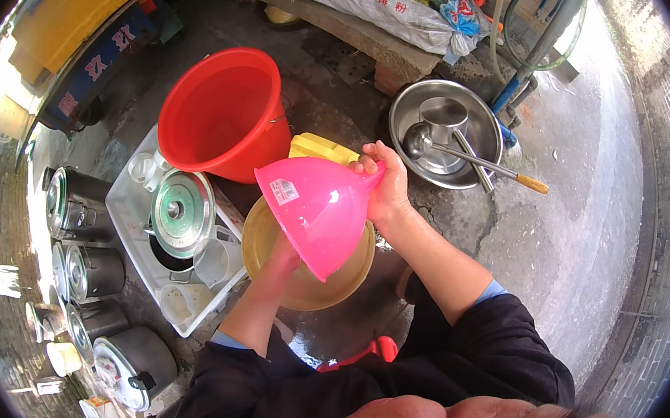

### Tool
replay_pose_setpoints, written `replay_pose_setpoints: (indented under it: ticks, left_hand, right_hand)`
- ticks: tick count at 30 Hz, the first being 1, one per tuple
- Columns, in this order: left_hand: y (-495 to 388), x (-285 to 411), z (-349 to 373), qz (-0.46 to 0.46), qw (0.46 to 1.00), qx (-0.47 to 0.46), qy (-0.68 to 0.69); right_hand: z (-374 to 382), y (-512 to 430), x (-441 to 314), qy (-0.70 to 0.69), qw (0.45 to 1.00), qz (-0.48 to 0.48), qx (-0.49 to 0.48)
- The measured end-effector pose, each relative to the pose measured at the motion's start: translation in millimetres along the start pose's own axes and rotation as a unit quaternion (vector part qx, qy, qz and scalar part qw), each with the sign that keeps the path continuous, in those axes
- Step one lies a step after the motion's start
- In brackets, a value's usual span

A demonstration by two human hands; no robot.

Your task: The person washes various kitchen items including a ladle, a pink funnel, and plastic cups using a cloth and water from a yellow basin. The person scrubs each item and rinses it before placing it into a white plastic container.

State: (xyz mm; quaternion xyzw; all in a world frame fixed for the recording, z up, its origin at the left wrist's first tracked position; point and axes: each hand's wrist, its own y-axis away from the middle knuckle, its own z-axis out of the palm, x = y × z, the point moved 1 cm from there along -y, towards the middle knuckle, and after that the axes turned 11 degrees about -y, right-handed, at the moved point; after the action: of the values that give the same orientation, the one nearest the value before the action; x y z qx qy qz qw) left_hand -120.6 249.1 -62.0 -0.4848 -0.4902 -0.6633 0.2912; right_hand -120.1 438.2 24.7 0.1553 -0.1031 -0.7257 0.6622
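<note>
A pink plastic funnel [329, 209] is tilted on its side in front of me, its wide mouth facing left and a barcode sticker near the rim. My right hand [390, 185] grips it around the narrow spout end. My left hand [286, 253] reaches into the mouth; the funnel wall hides its fingers, so their grip does not show. Below both hands stands a round tan basin [313, 299], partly covered by the funnel. Just beyond the funnel is a yellow plastic object [320, 147], only partly visible.
A large red bucket [223, 111] stands beyond the basin. To its left, a white plastic tub [186, 326] holds jugs and a lidded pot. At right, a steel basin [450, 183] contains a ladle [457, 158] and a scoop [444, 114]. Several lidded steel pots [144, 360] line the left.
</note>
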Motion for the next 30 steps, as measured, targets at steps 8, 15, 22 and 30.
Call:
replay_pose_setpoints:
  ticks: [8,15,22,30]
  left_hand:
    - [1,1,-1,0.003,1.0,-0.002,0.001]
    - [11,17,-7,0.019,0.998,0.03,0.055]
    - [2,28,-8,0.053,0.979,0.177,0.088]
    - [11,32,11,0.113,0.993,0.025,0.018]
  right_hand:
    - [-2,-2,2,0.002,1.0,-0.001,-0.004]
    - [-22,-17,-2,0.145,0.988,-0.017,0.044]
    - [-6,23,5,0.254,0.962,0.069,-0.066]
    - [-19,14,-22,0.532,0.843,-0.058,-0.061]
